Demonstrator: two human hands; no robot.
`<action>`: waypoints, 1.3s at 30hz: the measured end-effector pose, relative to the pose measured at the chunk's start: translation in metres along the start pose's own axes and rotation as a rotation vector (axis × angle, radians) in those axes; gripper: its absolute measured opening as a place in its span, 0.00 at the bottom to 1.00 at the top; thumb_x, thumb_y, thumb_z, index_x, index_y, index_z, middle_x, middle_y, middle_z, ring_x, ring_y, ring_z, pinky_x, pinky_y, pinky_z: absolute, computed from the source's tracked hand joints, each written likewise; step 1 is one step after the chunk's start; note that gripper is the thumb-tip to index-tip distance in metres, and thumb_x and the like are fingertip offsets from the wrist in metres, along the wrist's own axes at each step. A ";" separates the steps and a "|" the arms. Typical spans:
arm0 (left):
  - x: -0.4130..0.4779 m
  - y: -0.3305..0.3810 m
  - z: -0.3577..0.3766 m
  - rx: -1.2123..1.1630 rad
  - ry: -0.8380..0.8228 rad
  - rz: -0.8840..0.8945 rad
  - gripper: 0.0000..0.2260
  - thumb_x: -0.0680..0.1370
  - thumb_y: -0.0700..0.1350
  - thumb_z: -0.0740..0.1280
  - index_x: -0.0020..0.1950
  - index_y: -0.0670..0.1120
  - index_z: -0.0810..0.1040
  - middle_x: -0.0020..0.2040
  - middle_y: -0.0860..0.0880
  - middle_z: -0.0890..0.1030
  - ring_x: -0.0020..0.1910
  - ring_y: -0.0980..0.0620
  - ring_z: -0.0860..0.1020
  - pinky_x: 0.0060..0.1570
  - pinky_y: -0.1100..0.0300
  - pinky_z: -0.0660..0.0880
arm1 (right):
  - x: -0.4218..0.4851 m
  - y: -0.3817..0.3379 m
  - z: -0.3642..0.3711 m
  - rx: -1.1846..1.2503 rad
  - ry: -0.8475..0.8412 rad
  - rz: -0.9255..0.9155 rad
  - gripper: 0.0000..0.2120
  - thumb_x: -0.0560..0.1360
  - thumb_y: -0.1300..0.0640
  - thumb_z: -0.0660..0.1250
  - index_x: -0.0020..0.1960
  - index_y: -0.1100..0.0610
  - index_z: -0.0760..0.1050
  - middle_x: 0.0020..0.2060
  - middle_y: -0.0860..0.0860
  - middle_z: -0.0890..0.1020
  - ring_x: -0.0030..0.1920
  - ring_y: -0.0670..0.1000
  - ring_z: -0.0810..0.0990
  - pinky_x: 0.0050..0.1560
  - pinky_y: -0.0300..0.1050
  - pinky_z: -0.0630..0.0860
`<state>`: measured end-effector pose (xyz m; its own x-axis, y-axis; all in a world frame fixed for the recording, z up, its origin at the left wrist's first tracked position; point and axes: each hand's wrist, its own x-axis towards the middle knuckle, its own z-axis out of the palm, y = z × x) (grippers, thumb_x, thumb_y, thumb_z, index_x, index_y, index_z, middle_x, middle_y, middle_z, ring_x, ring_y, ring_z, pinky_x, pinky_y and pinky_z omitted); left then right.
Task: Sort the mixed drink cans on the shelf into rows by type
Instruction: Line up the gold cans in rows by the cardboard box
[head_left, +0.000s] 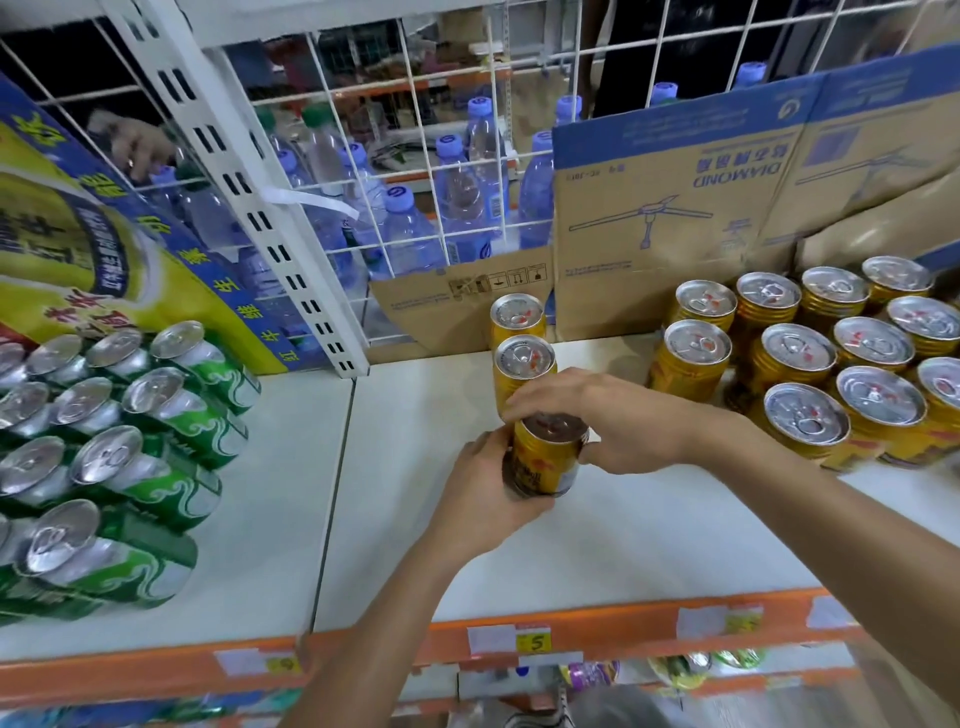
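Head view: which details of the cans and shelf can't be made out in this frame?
All in the head view:
- Held can: label mostly covered by the left hand and right hand; whether it touches the shelf is unclear.
- Green cans: group cut off by the left edge, so no count.
- Gold cans at right: cut off by the right edge.
- Price tags: mostly blurred.

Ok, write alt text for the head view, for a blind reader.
The left hand and right hand grip a gold can on the white shelf in front of two others. Green cans stand left, more gold cans right.
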<state>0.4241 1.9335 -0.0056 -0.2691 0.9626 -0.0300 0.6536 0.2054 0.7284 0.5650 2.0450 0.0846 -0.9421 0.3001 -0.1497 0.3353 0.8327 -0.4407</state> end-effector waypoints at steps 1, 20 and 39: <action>0.000 -0.001 0.000 0.000 -0.010 0.002 0.27 0.65 0.52 0.77 0.60 0.49 0.73 0.53 0.50 0.79 0.52 0.48 0.77 0.52 0.52 0.76 | -0.001 -0.001 0.000 -0.006 -0.006 -0.006 0.36 0.68 0.73 0.65 0.70 0.47 0.66 0.70 0.43 0.66 0.70 0.43 0.59 0.59 0.19 0.50; -0.001 0.002 0.001 -0.004 0.085 -0.087 0.33 0.62 0.57 0.79 0.59 0.50 0.67 0.56 0.51 0.76 0.52 0.49 0.77 0.50 0.53 0.77 | -0.003 -0.002 0.007 0.058 0.077 0.172 0.36 0.73 0.53 0.71 0.74 0.45 0.56 0.69 0.49 0.65 0.60 0.46 0.70 0.58 0.33 0.66; 0.003 0.005 -0.007 0.048 0.041 -0.072 0.34 0.65 0.50 0.78 0.66 0.48 0.68 0.59 0.48 0.77 0.57 0.47 0.76 0.55 0.53 0.74 | -0.001 0.004 0.013 0.092 0.115 0.133 0.33 0.74 0.56 0.70 0.74 0.47 0.58 0.66 0.50 0.64 0.63 0.49 0.69 0.64 0.39 0.68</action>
<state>0.4213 1.9358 0.0024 -0.3445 0.9373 -0.0519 0.6648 0.2826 0.6915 0.5672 2.0417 0.0716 -0.8806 0.4604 -0.1123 0.4499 0.7376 -0.5035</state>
